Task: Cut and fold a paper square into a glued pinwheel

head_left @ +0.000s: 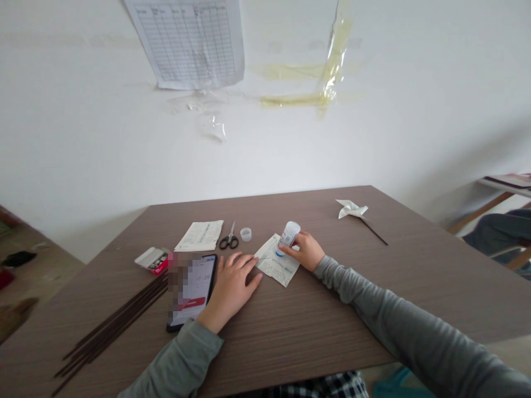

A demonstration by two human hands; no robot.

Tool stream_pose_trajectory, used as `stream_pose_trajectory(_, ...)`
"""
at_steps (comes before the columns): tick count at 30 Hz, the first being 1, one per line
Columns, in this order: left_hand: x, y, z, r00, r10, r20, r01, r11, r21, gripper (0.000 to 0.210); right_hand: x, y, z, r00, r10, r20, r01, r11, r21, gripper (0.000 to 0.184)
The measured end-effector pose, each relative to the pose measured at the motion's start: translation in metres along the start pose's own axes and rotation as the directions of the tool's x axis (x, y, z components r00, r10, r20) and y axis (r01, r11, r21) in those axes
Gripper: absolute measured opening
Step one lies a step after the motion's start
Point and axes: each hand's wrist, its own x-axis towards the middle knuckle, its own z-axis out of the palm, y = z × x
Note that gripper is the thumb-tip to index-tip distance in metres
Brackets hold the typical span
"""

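Observation:
A small white glue bottle (288, 236) with a blue end is gripped in my right hand (309, 251). It is tilted, its blue end down against a printed paper square (277, 271). Fine crease or cut lines cross that paper. My left hand (234, 279) lies flat with fingers spread, its fingertips near the paper's left edge. Beyond it sit a translucent cap (245, 235) and black-handled scissors (229, 239), slightly open.
A phone (193, 296) lies left of my left hand. Further left are several thin dark sticks (116, 318) and a small open red-and-white box (152, 260). A stack of printed paper (199, 236) lies behind. A paper pinwheel (352, 209) rests at the back right. Another person's leg (498, 232) shows far right.

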Motion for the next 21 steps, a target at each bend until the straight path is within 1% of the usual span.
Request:
stream_pose_trajectory(3,0.0001,0.0029,-0.0027,1.000,-0.004,0.015,0.004,1.000,0.007,0.042,-0.0008,-0.0003,0.0017,1.000,-0.031,-0.004,0.031,0.998,-0.056,0.035)
stream_pose_trajectory(6,-0.0005,0.0026,-0.0029,1.000,0.003,0.001,-0.003,1.000,0.007,0.041,-0.0010,-0.0011,0.0029,1.000,-0.025,0.011,0.026,0.996,-0.081,0.032)
stream_pose_trajectory(9,-0.0012,0.0003,-0.0006,1.000,0.006,-0.017,-0.006,1.000,0.005,0.042,-0.0010,-0.0013,0.0032,1.000,-0.009,0.026,0.011,0.996,-0.089,0.034)
stream_pose_trajectory(11,-0.0013,-0.0010,0.0010,1.000,0.008,-0.025,-0.008,1.000,0.008,0.042,-0.0011,-0.0005,0.0035,1.000,-0.021,0.023,0.022,0.997,-0.081,0.035)
stream_pose_trajectory(16,-0.0005,-0.0012,0.0022,1.000,0.005,-0.012,-0.005,1.000,0.017,0.042,-0.0017,0.0017,0.0050,1.000,-0.024,0.015,0.025,0.996,-0.086,0.033)
stream_pose_trajectory(21,-0.0007,-0.0022,0.0043,1.000,0.012,-0.023,-0.011,0.999,0.032,0.042,-0.0024,-0.0013,0.0048,0.999,-0.014,0.034,0.018,0.995,-0.095,0.037)
